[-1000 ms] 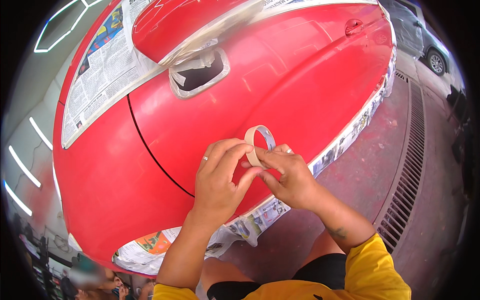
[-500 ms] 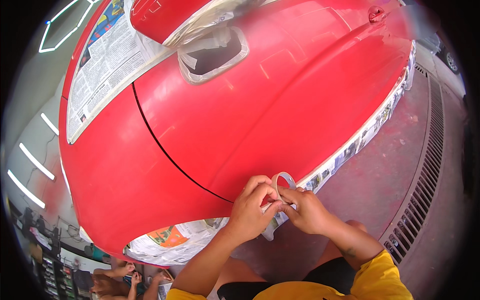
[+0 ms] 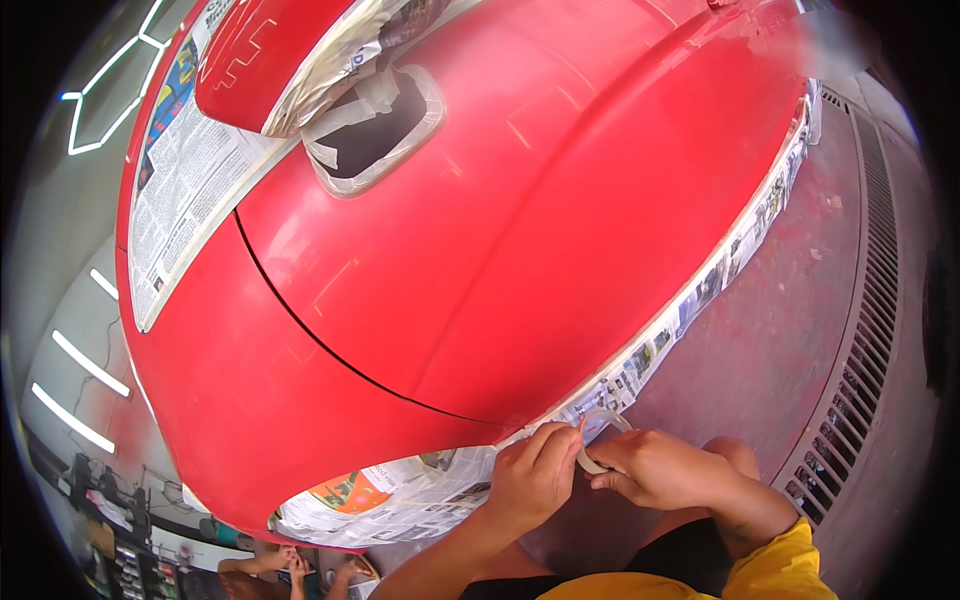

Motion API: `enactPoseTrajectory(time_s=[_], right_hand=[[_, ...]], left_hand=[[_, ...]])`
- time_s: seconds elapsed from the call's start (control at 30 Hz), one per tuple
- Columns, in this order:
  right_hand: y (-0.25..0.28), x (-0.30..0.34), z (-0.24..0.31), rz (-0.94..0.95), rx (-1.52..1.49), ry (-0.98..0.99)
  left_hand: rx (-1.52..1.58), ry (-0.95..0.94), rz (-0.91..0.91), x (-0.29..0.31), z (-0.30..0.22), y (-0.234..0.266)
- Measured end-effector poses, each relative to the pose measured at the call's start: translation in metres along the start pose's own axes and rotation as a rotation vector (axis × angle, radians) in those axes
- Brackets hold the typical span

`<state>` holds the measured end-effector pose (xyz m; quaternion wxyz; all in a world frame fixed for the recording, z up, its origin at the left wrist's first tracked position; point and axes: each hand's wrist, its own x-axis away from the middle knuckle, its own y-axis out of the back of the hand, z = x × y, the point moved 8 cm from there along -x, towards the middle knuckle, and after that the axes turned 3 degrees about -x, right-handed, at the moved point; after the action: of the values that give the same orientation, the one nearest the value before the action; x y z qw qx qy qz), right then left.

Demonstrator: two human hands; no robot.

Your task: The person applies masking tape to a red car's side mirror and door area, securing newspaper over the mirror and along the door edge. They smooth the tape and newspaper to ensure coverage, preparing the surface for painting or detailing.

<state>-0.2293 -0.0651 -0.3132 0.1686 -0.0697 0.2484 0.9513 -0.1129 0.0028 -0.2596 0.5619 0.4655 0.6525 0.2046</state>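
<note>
A roll of pale masking tape [image 3: 622, 420] stands up from my right hand [image 3: 655, 468], whose fingers are wrapped round its lower edge. Right beside it, my left hand [image 3: 535, 478] is closed, thumb and fingertips pinched at the roll's left side where the tape's end seems to be; the fingers partly hide it. Both hands are just off the lower edge of a red car body panel [image 3: 480, 260]. Printed newspaper [image 3: 690, 305] is taped along that edge. More newspaper [image 3: 420, 500] covers the wheel arch left of my left hand.
A red mirror housing [image 3: 235, 75] juts out above a tape-edged opening [image 3: 385, 135]. Newspaper masks the window [image 3: 185, 190]. A floor drain grate [image 3: 860, 400] runs along the right. Another person's hands [image 3: 292, 562] show at lower left, near shelves [image 3: 130, 570].
Both hands have moved lower and slightly right with the tape roll, and have drawn a little apart. The view has shifted, so the car sits farther left and lower.
</note>
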Motion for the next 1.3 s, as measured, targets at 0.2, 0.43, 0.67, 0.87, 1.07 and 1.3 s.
enactPoseTrajectory(time_s=[0.2,0.43,0.67,0.87,1.07,1.3], right_hand=[[0.057,0.013,0.012,-0.323,0.255,0.165],[0.093,0.023,0.08,-0.577,0.076,0.426],[0.153,-0.015,0.124,-0.782,0.409,0.454],[0.164,-0.048,0.136,-0.754,0.439,0.507],[0.279,0.013,0.093,-1.74,0.015,0.688],[0.181,-0.095,0.196,-1.286,0.934,1.053]], left_hand=[[0.269,0.181,0.263,0.018,0.019,-0.027],[1.129,0.46,0.184,-0.029,0.006,0.017],[0.786,0.448,-0.092,-0.098,0.018,0.107],[0.804,0.449,-0.108,-0.109,0.025,0.135],[0.692,0.28,-0.432,-0.128,0.036,0.198],[0.642,0.366,-0.247,-0.189,0.061,0.23]])
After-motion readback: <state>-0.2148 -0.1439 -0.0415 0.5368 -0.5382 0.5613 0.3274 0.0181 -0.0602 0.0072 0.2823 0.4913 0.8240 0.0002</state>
